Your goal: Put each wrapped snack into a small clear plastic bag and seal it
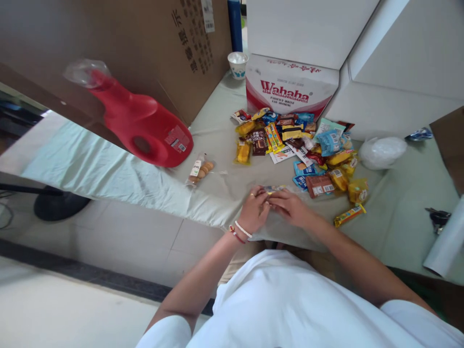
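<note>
- Long tabletop (391, 222) under a pale green cloth.
- Big brown cardboard box (145, 38), far left.
- Messy heap of bright little snack packs (290, 133), far side, right of middle.
- Left hand (255, 210) and right hand (289, 208), close together, near side; each grip is almost closed, fingertips pinching the packet.
- Small shiny blue-and-yellow plastic packet (274, 188), near middle.

a small shiny plastic packet (274, 189) is before a multicoloured heap of wrapped snacks (302, 154). behind these stands a white-and-red cardboard box (286, 92).

white short-sleeved shirt (286, 299) | white bracelet (242, 229), red bracelet (237, 236) (both left) | gold-coloured ring (252, 195)
</note>
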`<action>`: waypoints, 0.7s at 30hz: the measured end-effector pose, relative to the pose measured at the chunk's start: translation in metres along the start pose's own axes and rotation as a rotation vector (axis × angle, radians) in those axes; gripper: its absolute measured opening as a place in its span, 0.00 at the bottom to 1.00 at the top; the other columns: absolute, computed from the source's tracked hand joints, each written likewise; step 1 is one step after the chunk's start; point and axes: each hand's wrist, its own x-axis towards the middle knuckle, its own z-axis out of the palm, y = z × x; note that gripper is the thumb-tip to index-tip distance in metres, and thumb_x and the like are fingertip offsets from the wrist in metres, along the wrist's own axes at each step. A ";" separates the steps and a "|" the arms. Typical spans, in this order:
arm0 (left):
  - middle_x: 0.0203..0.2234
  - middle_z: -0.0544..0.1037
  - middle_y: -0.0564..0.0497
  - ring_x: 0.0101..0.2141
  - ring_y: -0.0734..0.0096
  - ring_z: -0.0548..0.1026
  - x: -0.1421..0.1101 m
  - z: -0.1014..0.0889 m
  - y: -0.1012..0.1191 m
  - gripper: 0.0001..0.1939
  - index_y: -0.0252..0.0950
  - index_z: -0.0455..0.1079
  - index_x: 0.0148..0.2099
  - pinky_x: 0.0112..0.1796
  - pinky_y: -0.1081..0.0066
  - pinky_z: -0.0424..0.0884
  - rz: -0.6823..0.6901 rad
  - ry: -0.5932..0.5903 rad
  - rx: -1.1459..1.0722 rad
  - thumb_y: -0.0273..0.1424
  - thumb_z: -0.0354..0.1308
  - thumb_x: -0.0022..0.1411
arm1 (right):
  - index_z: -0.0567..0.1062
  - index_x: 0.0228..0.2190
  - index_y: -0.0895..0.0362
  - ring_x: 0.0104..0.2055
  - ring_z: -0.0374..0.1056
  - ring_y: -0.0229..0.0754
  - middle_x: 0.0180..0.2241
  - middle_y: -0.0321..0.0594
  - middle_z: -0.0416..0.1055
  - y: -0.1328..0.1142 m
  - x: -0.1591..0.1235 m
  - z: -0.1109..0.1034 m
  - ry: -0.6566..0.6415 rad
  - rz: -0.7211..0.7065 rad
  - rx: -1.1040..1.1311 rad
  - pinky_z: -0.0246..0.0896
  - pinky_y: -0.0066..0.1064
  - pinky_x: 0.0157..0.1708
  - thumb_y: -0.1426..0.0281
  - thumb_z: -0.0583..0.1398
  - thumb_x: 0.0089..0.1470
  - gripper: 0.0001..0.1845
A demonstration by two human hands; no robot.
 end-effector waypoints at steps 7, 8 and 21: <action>0.57 0.77 0.39 0.58 0.54 0.72 -0.007 0.012 -0.002 0.19 0.36 0.75 0.57 0.58 0.51 0.70 0.140 -0.080 0.267 0.24 0.50 0.68 | 0.78 0.50 0.58 0.48 0.69 0.54 0.41 0.49 0.76 0.038 -0.023 -0.018 0.292 0.538 -0.174 0.62 0.48 0.55 0.61 0.62 0.61 0.20; 0.57 0.78 0.40 0.58 0.54 0.72 -0.007 0.012 0.000 0.19 0.37 0.75 0.57 0.58 0.50 0.70 0.141 -0.071 0.302 0.25 0.50 0.69 | 0.79 0.46 0.58 0.47 0.69 0.53 0.38 0.48 0.76 0.040 -0.025 -0.017 0.222 0.536 -0.198 0.61 0.48 0.56 0.62 0.62 0.60 0.16; 0.49 0.83 0.40 0.54 0.54 0.77 -0.008 0.015 0.001 0.15 0.35 0.79 0.49 0.56 0.53 0.71 0.131 -0.093 0.304 0.24 0.52 0.67 | 0.75 0.42 0.59 0.36 0.72 0.43 0.38 0.48 0.78 -0.034 0.051 -0.007 -0.140 0.547 -0.315 0.56 0.30 0.33 0.73 0.50 0.70 0.14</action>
